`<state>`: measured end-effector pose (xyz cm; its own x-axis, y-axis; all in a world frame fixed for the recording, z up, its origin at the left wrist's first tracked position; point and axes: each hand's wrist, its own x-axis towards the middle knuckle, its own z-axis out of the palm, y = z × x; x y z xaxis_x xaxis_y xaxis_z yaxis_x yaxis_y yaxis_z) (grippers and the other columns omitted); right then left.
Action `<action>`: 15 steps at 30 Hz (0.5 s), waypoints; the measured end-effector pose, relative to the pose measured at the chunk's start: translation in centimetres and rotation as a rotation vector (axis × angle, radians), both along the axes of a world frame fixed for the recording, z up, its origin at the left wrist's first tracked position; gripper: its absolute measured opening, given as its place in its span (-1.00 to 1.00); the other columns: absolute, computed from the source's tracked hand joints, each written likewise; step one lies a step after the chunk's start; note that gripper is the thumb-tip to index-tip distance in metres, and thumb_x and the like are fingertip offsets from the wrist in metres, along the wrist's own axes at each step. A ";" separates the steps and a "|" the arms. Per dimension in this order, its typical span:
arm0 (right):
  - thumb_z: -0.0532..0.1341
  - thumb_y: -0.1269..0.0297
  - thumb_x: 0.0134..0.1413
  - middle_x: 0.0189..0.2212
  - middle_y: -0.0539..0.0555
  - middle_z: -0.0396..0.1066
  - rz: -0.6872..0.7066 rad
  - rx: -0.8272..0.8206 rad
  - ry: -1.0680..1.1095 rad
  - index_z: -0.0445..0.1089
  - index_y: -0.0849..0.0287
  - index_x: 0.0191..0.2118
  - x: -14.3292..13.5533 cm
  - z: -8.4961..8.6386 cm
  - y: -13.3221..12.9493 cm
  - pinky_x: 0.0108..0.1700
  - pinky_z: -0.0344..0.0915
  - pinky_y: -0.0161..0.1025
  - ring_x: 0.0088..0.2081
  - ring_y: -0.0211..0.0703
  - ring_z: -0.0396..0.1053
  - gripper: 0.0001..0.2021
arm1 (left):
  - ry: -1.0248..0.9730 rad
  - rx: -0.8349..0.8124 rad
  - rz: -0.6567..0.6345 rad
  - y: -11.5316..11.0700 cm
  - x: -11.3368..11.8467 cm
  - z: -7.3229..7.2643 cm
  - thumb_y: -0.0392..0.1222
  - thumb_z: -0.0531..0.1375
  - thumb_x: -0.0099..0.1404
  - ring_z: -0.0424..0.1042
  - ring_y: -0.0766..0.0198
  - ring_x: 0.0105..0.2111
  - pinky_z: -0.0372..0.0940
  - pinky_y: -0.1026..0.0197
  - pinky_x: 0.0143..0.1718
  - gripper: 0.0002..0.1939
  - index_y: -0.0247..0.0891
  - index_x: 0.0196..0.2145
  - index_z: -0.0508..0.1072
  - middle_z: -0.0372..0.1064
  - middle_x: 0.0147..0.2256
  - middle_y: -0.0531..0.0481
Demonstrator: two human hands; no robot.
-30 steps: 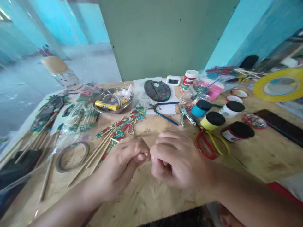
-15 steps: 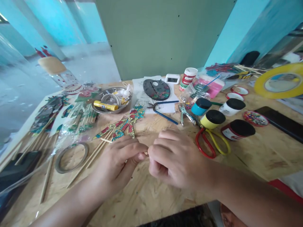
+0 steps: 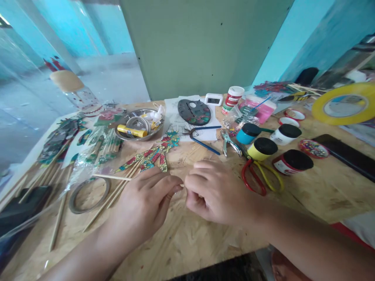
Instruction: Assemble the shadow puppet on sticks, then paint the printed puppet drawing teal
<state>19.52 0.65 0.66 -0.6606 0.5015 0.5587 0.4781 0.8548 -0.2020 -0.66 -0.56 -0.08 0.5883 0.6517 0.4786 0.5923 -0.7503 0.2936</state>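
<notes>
My left hand (image 3: 149, 195) is closed around a thin wooden stick (image 3: 113, 177), whose long end juts out to the left past my knuckles. A short tip of the stick shows between the two hands. Curled just to the right, my right hand (image 3: 216, 191) has its fingers closed at that tip; the part inside its fist is hidden. Beyond my left hand lies a patterned red, yellow and blue paper figure (image 3: 155, 154) with jointed-looking pieces. Several loose wooden sticks (image 3: 117, 191) run beneath and beside it on the wooden table (image 3: 181, 242).
A tape roll (image 3: 76, 197) lies at left, near a steel bowl (image 3: 117, 134) of supplies. Pliers (image 3: 205, 145), a hole punch (image 3: 230, 143), scissors (image 3: 252, 177) and paint jars (image 3: 293, 162) stand or lie at right. A yellow tape roll (image 3: 319, 105) is farther right.
More of the stick now sticks out to the left of my left hand. Both hands stay close together in nearly the same place.
</notes>
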 end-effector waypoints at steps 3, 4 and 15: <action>0.06 0.48 0.03 -0.62 -0.09 0.08 -0.046 -0.365 0.165 0.12 0.14 -0.56 -0.6 -0.3 0.0 -0.43 -0.01 -0.26 -0.51 -0.29 0.08 -0.80 | 0.082 0.109 0.050 -0.2 -0.2 -0.2 -0.44 0.08 0.32 0.33 0.25 -0.33 0.23 0.17 -0.32 -0.80 -0.24 -0.18 0.39 0.46 -0.32 0.05; 0.06 0.45 0.02 -0.64 -0.10 0.05 -0.058 -0.544 0.230 0.11 0.14 -0.57 -0.8 -0.5 0.1 -0.46 -0.03 -0.27 -0.53 -0.30 0.06 -0.80 | 0.124 0.149 0.066 -0.3 -0.2 -0.2 -0.44 0.08 0.32 0.34 0.21 -0.32 0.23 0.14 -0.32 -0.79 -0.25 -0.16 0.39 0.46 -0.31 0.02; 0.11 0.34 -0.06 -0.69 -0.13 0.05 0.102 -1.597 0.756 0.22 0.15 -0.65 -1.8 -2.9 1.6 -0.51 0.27 -0.33 -0.63 -0.36 -0.02 -0.79 | 0.282 0.233 0.110 0.2 -0.4 -0.2 -0.40 0.08 0.32 0.35 0.12 -0.34 0.25 0.05 -0.31 -0.83 -0.23 -0.23 0.44 0.43 -0.39 0.02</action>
